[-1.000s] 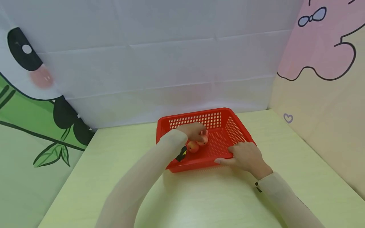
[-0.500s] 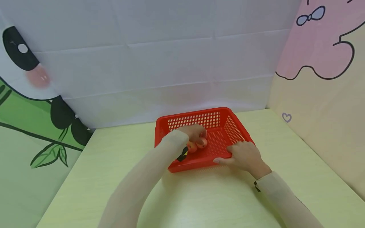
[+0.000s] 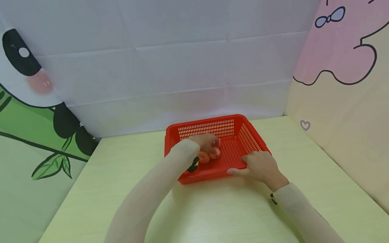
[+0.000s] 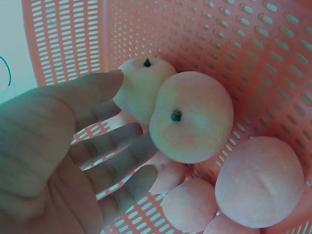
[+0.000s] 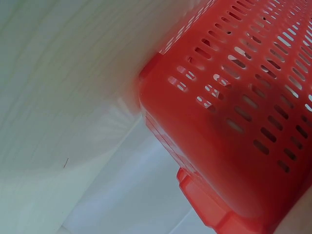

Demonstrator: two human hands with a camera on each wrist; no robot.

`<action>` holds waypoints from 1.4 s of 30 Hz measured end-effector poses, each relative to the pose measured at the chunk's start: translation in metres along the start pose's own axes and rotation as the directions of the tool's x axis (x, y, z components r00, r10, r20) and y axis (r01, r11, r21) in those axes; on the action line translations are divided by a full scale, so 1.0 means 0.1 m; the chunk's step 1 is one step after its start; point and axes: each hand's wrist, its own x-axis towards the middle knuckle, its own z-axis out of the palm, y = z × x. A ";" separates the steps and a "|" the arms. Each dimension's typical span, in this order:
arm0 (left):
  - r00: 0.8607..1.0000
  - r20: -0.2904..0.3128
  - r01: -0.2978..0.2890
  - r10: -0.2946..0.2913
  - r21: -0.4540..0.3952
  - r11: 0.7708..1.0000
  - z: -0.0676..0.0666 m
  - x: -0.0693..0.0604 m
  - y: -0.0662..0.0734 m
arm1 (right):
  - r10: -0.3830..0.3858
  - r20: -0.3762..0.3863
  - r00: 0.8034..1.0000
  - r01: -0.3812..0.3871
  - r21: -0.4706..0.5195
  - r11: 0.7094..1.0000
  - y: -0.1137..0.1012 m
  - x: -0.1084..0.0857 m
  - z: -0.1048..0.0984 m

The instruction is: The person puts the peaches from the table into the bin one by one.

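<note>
A red plastic basket [image 3: 209,176] stands on the table, holding several round, apple-like fruits [image 3: 203,157] in its left half. My left hand [image 3: 204,140] reaches down inside it. In the left wrist view, the left hand [image 4: 53,151] has loosely extended fingers, and the thumb tip meets a pale fruit [image 4: 141,85] with a green stem. Another stemmed fruit [image 4: 195,117] lies against it, with smaller-looking fruits [image 4: 191,204] below. My right hand [image 3: 262,167] grips the basket's front right rim, thumb outside. In the right wrist view, the basket's slotted wall [image 5: 204,141] hides most of that hand.
The pale wooden table [image 3: 237,212] surrounds the basket. Behind it hangs a white sheet [image 3: 182,67]. Printed panels with cartoon figures stand at the left [image 3: 73,118] and right [image 3: 334,111]. A black-and-yellow tag [image 3: 193,164] hangs at the left cuff.
The whole head view has shifted slightly. Both hands stay in nearly the same place, the left among the fruits and the right on the rim.
</note>
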 end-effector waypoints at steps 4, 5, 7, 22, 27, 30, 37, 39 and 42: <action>0.998 -0.030 -0.056 0.061 0.152 0.987 -0.06 0.07 0.01 | 0.007 0.013 1.000 -0.007 -0.002 1.000 0.01 0.00 -0.01; 0.995 -0.045 -0.074 0.085 0.202 0.977 -0.08 0.08 0.02 | 0.007 0.014 1.000 -0.007 -0.003 1.000 0.02 0.00 -0.02; 0.990 -0.058 -0.110 0.127 0.238 0.965 -0.14 0.07 0.04 | 0.007 0.011 1.000 -0.007 0.000 1.000 0.02 0.00 -0.02; 0.721 -0.517 -0.142 0.462 0.541 0.829 -1.02 -1.28 0.34 | -0.012 -0.018 1.000 0.012 0.007 1.000 0.02 0.01 0.03; 0.466 -0.725 -0.129 0.507 0.511 0.850 -1.00 -1.83 0.16 | -0.009 -0.014 1.000 0.010 0.013 1.000 0.01 0.00 0.01; 0.327 -0.808 -0.148 0.490 0.469 0.871 -0.91 -2.02 -0.06 | -0.007 -0.013 1.000 0.008 0.006 1.000 0.01 0.00 0.01; 0.294 -0.857 -0.161 0.424 0.392 0.906 -0.71 -1.90 -0.72 | -0.002 -0.015 1.000 0.002 0.007 1.000 0.02 0.00 0.01; 0.360 -0.851 -0.146 0.381 0.352 0.924 -0.65 -1.77 -0.92 | 0.001 -0.013 1.000 0.000 0.013 1.000 0.02 0.01 0.01; 0.501 -0.818 -0.136 0.283 0.249 0.959 -0.56 -1.55 -1.21 | 0.006 -0.007 1.000 -0.006 0.017 1.000 0.02 0.01 0.02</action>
